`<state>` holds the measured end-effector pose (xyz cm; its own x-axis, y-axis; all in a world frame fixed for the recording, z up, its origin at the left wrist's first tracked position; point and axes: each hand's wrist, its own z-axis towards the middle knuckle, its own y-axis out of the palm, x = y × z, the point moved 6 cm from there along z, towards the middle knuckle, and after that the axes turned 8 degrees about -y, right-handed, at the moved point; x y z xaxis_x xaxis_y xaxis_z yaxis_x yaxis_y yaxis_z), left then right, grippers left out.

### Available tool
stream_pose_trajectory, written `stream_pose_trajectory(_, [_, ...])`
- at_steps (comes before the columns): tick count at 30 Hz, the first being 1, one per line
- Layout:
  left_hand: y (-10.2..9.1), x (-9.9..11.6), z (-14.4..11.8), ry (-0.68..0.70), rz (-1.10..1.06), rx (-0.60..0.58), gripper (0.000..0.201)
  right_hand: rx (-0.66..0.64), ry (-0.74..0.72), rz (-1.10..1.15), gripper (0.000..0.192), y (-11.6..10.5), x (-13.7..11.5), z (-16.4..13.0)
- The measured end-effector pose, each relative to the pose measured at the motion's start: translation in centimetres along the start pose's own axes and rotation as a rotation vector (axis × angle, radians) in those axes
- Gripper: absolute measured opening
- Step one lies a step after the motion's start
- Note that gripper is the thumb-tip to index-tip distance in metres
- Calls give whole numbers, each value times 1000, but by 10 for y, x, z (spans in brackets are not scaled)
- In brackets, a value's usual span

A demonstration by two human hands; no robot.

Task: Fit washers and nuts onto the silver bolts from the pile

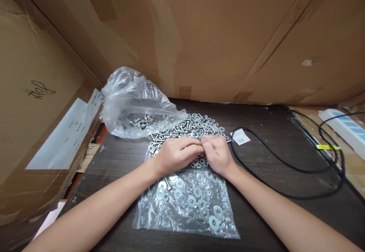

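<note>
My left hand (179, 152) and my right hand (217, 153) meet at the fingertips over a pile of bolts, nuts and washers (196, 122). Both have their fingers closed, and whatever they hold is hidden between them. Under my wrists lies a flat clear zip bag (151, 216) with several large flat washers (197, 192) on or in it. A bolt (168, 184) and a nut (166, 197) are among these washers. Small nuts (201, 162) show just below my hands. Behind the left hand, a crumpled clear plastic bag (122, 109) lies on its side with bolts in its mouth.
Cardboard walls (211, 46) close in the dark tabletop (256, 221) at the back and left. A black cable (273, 162) loops across the right side, beside a small white label (240, 136). A white power strip (346, 130) lies at the far right.
</note>
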<state>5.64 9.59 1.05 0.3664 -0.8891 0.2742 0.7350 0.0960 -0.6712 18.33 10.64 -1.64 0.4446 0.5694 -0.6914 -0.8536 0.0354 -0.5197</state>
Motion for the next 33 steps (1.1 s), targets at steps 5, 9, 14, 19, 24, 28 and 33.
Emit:
stream_pose_trajectory(5, [1,-15,1,-227,-160,-28,8,117,67,37,43,-6,-4,0])
stream_pose_trajectory(9, [0,-25,-1,-362,-237,5,10,154,-12,19,13,-9,-14,0])
stream_pose_trajectory(14, [2,-23,-3,-304,-255,-6,11,129,-120,-61,8,-6,-20,-3])
stream_pose_trajectory(19, [-1,-21,-3,-270,-246,7,9,93,-132,-95,12,-3,-20,-3])
stream_pose_trajectory(24, [1,-16,-2,-204,-150,-31,9,69,-120,-86,35,-2,-17,-1])
stream_pose_trajectory(28, [2,-6,-1,-55,-53,-17,12,54,-16,-50,43,-2,-6,0])
stream_pose_trajectory(33, [2,-3,-2,-25,-12,0,11,25,29,-62,43,0,1,1])
